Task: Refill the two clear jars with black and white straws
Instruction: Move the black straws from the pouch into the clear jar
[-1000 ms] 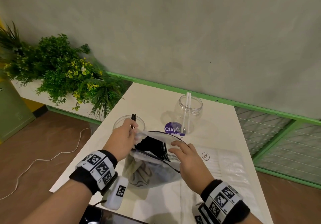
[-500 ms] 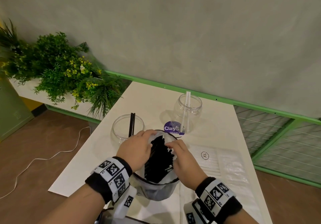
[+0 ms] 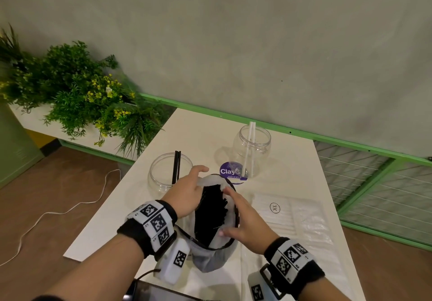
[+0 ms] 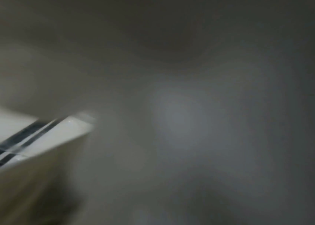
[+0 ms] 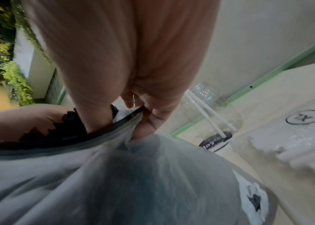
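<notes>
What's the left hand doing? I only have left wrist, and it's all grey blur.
Observer: In the head view, the left hand holds the left rim of an open plastic bag packed with black straws.
Operator: And the right hand?
Observer: The right hand grips the opposite rim. The right wrist view shows its fingers pinching the plastic at the edge.
Operator: Where are the jars?
Observer: Both stand on the table beyond the bag. The left jar holds two loose black straws, and the right jar holds white straws.
</notes>
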{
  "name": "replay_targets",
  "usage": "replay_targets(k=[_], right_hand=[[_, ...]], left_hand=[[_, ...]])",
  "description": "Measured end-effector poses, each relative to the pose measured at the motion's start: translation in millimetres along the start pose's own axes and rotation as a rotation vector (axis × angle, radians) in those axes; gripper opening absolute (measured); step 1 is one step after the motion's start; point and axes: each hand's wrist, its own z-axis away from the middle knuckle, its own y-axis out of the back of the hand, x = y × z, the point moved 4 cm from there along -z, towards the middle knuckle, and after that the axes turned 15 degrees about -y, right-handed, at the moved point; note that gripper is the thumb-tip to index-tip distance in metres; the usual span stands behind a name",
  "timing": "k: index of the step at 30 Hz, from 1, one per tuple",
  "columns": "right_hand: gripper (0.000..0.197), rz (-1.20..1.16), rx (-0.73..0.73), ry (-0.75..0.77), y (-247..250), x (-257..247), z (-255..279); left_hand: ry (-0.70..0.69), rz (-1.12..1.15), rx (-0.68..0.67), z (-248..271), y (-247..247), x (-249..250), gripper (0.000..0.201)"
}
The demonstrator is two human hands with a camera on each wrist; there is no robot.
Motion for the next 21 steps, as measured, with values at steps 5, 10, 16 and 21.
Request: replay_targets(k=[5, 10, 16, 21], right_hand=[[0.098, -0.064, 0.057, 0.027, -3.3, -0.4, -12.5], [0.09, -0.033, 0.063, 0.045, -6.8, 2.8, -19.2], [0.076, -0.034, 0.089, 0.087, -9.6, 2.8, -19.5], [0.083, 0.096, 0.154, 0.079, -7.4, 2.9, -23.5]], left_hand=[[0.03, -0.01, 0.001, -2.8, 0.1, -2.7, 0.016], [0.16, 0.182, 0.027, -4.3, -8.7, -14.2, 0.016], [0.254, 0.325, 0.03, -3.0, -10.7, -24.0, 0.037], [0.262, 0.413, 0.036, 2.0, -12.7, -23.5, 0.045]])
